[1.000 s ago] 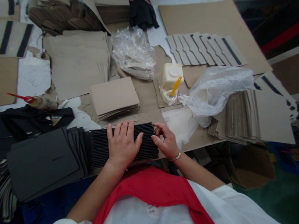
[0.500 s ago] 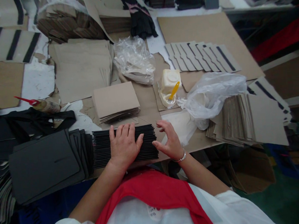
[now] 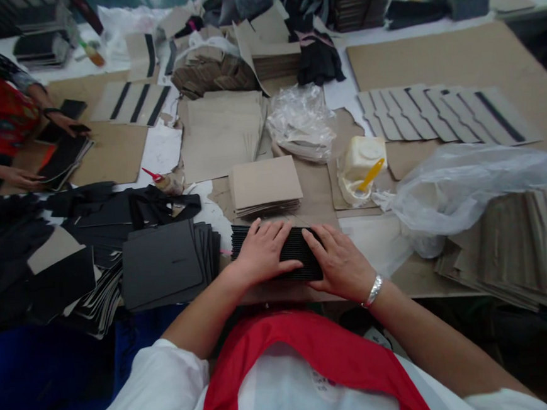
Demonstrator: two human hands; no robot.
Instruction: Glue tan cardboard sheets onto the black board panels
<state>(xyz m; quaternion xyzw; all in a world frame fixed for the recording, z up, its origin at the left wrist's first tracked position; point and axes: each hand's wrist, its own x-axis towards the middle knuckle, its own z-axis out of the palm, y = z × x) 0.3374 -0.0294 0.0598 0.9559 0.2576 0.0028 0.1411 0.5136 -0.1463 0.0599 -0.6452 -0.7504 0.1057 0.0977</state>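
Observation:
A row of thin black boards (image 3: 300, 253), packed closely with their edges up, lies at the table's front edge. My left hand (image 3: 265, 250) rests flat over its left and middle part, fingers stretched out and thumb apart. Around the right end curls my right hand (image 3: 341, 256), fingers on the far side and thumb at the near corner. Just behind the row sits a small pile of beige cards (image 3: 266, 183). Left of it lies a stack of larger black boards (image 3: 162, 264).
A white glue tub (image 3: 366, 150) with a yellow brush (image 3: 371, 175) stands behind my right hand. Plastic bags (image 3: 471, 183) and grey board stacks (image 3: 508, 243) lie to the right. At far left, a co-worker's hands (image 3: 63, 123) handle dark pieces. A red-tipped bottle (image 3: 165, 182) lies left.
My right hand has come in from beside the row and now touches its right end. My left hand stays on top. The view has swung left, bringing a co-worker into sight.

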